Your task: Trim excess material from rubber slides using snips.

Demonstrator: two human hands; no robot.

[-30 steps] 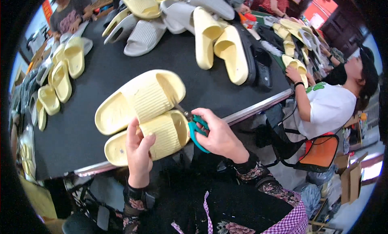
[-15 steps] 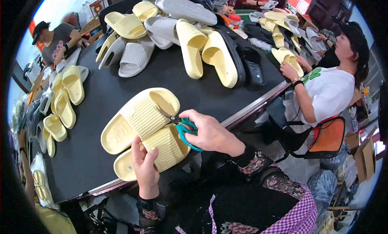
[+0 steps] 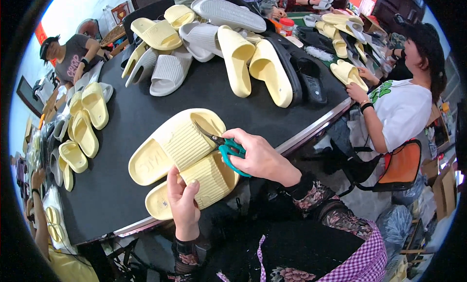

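Note:
A pair of pale yellow slide slippers lies side by side in front of me on the dark table, their ribbed straps upward. My right hand (image 3: 262, 158) is closed around the teal handles of a pair of scissors (image 3: 234, 153). The dark blades point into the open end of the far slipper (image 3: 182, 138), beside its strap edge. My left hand (image 3: 184, 206) grips the near slipper (image 3: 208, 179) at its strap edge, with the thumb raised and some fingertips hidden. What the blade tips touch is too small to tell.
A heap of yellow, grey and black slippers (image 3: 236, 63) stands across the table (image 3: 116, 180). More slippers (image 3: 82, 131) line its left side. At the right a person (image 3: 399, 111) sits on an orange chair (image 3: 401, 167), holding a yellow slipper. Another person (image 3: 78, 60) works at the far left.
The whole view has shifted a little, moving the scene rightward. My scissors sit slightly higher against the far slipper, with more blade showing. My left hand keeps its place on the near slipper.

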